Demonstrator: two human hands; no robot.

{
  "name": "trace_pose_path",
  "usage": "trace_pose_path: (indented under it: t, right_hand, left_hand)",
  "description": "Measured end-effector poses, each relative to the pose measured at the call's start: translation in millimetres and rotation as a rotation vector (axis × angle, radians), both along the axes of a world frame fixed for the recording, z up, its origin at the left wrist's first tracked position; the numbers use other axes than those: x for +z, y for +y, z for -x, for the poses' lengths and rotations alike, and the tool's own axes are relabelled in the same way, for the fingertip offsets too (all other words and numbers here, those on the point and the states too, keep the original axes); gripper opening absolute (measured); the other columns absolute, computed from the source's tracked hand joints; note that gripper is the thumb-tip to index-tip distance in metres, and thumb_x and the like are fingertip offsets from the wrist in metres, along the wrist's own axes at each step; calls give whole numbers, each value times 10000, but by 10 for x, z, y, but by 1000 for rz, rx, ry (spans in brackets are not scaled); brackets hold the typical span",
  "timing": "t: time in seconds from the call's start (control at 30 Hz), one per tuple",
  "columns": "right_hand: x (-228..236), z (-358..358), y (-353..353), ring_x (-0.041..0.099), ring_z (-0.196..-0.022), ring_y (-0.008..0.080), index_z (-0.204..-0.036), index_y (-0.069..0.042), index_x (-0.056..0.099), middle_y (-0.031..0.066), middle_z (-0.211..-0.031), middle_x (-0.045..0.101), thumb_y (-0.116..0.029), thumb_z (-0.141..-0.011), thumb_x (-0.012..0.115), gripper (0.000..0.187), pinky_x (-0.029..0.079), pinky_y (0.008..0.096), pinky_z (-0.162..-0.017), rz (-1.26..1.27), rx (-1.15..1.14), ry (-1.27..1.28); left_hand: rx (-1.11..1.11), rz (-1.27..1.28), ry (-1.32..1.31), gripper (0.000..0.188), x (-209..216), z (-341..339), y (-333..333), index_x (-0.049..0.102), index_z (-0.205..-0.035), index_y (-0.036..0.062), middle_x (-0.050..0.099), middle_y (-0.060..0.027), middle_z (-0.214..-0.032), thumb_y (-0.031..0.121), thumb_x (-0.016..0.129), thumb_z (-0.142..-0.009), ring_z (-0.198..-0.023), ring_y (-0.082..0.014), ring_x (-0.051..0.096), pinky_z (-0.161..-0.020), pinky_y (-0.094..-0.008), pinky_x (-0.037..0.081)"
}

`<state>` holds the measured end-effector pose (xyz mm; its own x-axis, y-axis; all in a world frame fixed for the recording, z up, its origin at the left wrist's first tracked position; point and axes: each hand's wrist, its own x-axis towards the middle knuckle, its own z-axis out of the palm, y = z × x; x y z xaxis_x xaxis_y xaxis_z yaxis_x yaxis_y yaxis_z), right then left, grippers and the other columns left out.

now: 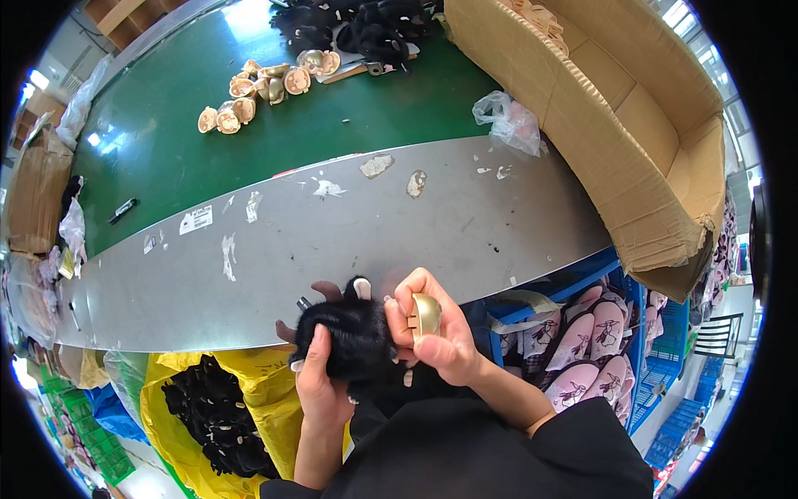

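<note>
My left hand [320, 387] is wrapped round a black plush animal [353, 333] with brown horns and pale-lined ears, held at the near edge of the grey metal worktop. In my right hand [445, 345], a gold dome-shaped plastic piece [428, 314] is pinched between thumb and fingers. It sits just right of the plush, and the right fingertips come close to the fur; whether they touch it I cannot tell. Part of the plush's underside is hidden by my hands.
Several peach and gold face-shaped pieces [270, 86] lie on the green belt [166, 158], with black plush toys [370, 37] behind. A cardboard box [582, 108] stands far right. Below are a yellow bag [270, 382] of black plush and a blue crate [636, 333] of pink slippers [586, 341].
</note>
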<state>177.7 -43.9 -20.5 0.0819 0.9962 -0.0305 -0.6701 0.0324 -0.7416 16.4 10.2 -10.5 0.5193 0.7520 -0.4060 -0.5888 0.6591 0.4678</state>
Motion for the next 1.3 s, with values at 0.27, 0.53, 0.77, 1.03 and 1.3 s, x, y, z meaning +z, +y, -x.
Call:
trace_pose_path:
  t: [0.27,0.53,0.77,1.03,1.3]
  right_hand:
    - [69,4,-65,451,-774,98,-1239,-73,381,23,-869,478,-160,-796,597,500,408,256,-712,0,89,-274]
    - [96,-39,-77,554,-740,132,-1276,-70,401,104,-880,613,-317,-831,505,519,466,274,-695,137,79,-194]
    - [354,-21,-244,547,-616,91,-1220,-1,475,102,-767,644,-277,-823,511,485,473,237,-614,111,-47,-185]
    - [140,27,-171,648,-680,104,-1198,-1,492,61,-778,621,-235,-973,528,327,490,219,-614,3,-43,-376]
    - [168,84,-139,637,-709,91,-1144,-8,532,54,-829,633,-107,-1018,578,166,513,220,-662,12,-137,-479]
  left_hand:
    - [18,-208,94,620,46,-167,-59,295,-1522,24,424,-109,-1520,214,599,-1016,-1396,-269,472,-1165,-443,390]
    - [-53,-300,379,753,79,-168,-59,324,-1526,35,530,-106,-1392,153,737,-908,-1200,-219,583,-1013,-332,477]
    - [89,-247,310,531,58,-210,-82,462,-1402,-38,436,-124,-1526,-44,683,-919,-1342,-336,527,-1135,-451,414]
    - [38,-210,292,603,139,-237,-86,370,-1470,-37,419,-112,-1535,-17,649,-936,-1367,-312,506,-1142,-439,402]
    - [-19,-150,246,598,119,-175,-38,375,-1474,-57,445,-104,-1507,52,600,-931,-1404,-289,464,-1137,-412,401]
